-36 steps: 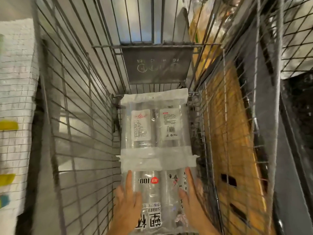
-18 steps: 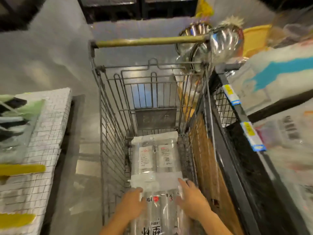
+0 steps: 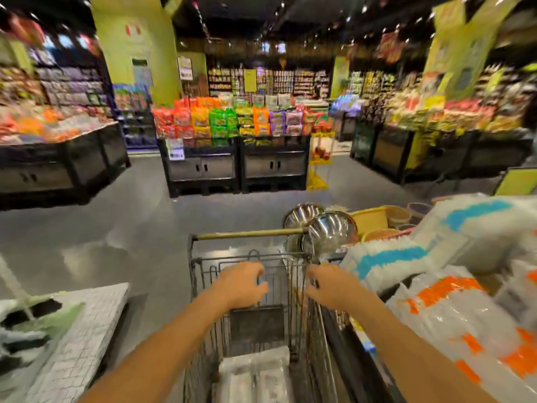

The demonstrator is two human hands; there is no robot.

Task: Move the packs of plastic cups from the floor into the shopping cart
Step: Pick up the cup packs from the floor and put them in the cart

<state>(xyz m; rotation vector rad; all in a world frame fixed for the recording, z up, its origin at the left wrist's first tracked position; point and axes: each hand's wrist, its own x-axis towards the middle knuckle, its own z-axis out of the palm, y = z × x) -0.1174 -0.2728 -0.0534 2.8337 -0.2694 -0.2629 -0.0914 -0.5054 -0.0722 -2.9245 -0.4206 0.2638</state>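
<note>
A clear pack of plastic cups [image 3: 255, 373] lies flat in the bottom of the wire shopping cart [image 3: 200, 286], whose brass-coloured handle bar [image 3: 250, 234] is at the far end. My left hand [image 3: 242, 285] hovers above the cart's basket with fingers curled and apart, holding nothing. My right hand [image 3: 331, 283] hangs over the cart's right rim, fingers spread and empty. Both hands are well above the pack. The near end of the pack is cut off by the frame's bottom edge.
A shelf on the right holds bagged goods with blue [image 3: 392, 257] and orange [image 3: 441, 292] print, plus steel bowls [image 3: 328, 231]. A white gridded block [image 3: 81, 338] stands at the left. Snack display stands [image 3: 232, 146] sit across the grey aisle floor [image 3: 116, 228].
My hands have let go of the cup pack and risen out of the cart. The view has lifted from the cart's bottom to the store aisle.
</note>
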